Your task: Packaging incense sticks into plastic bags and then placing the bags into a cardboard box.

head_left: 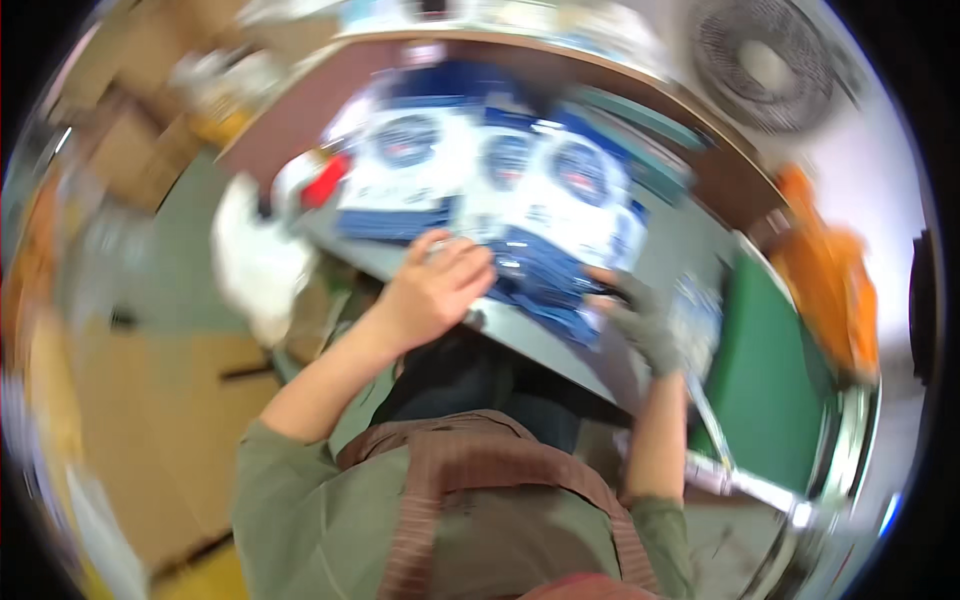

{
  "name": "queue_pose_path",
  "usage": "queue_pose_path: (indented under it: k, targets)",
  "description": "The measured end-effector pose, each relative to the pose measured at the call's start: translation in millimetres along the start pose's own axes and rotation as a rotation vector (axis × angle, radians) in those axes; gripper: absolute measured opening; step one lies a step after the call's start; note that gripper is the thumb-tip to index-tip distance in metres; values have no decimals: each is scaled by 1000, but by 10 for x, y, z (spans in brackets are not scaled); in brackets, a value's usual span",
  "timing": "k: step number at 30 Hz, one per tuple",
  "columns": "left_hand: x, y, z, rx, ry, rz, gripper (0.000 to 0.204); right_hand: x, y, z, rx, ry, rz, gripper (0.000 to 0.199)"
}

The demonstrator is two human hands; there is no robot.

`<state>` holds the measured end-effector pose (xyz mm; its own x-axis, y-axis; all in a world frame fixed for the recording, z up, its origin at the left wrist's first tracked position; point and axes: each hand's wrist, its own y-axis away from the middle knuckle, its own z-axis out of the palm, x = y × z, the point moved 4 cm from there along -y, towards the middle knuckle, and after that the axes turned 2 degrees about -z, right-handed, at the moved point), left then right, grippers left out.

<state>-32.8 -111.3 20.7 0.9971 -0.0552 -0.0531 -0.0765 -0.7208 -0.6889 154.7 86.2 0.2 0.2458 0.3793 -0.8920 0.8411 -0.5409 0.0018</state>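
Motion blurs the view. Blue-and-white printed plastic packets [405,165] lie on the grey worktable in front of me. My left hand [440,285] is bare and reaches to their near edge, its fingers bent a little apart, with no object visible in them. A blue packet [545,280] with a shiny clear surface lies between my hands near the table's front edge. My right hand [640,320], in a grey glove with bare fingertips, is at this packet's right side. Its fingers are closed around something small and dark that I cannot make out.
A raised brown board [270,120] borders the worktable. Teal strips [640,120] stand behind the packets at right. A red-and-white object [322,180] and a white bag [255,260] are at left. A green panel [765,370], orange bag [825,280] and fan [765,65] are at right.
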Motion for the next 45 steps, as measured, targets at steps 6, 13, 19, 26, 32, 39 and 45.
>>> queue_pose_path:
  k: [6,13,19,26,32,39,45]
  targets:
    - [-831,1468,-1164,87,-563,-654,25,1303,-677,-787,400,-299,437,73]
    - [-804,4205,-4388,-476,-1549,-1365,78,1065,-1324,-319,17,-566,493,72]
    - [-1299,4159,-4792,-593,-1226,-1599,64,1143,-1392,-431,160,-480,504,70]
    - [-372,3463,-4631,-500,-1239,-1125,29,1357,-1391,-744,116,-499,539,75]
    - [1088,3541,-3348,-438,-450,-1705,29,1309,-1902,-333,278,-544,625,56]
    - [1093,3170,-3158,-266,-113,-1485,37,1297,-2003,-469,104,-777,426,54]
    - [298,3016,-3550,-784,110,-1712,70,57,-1163,264,109,-1028,221,64]
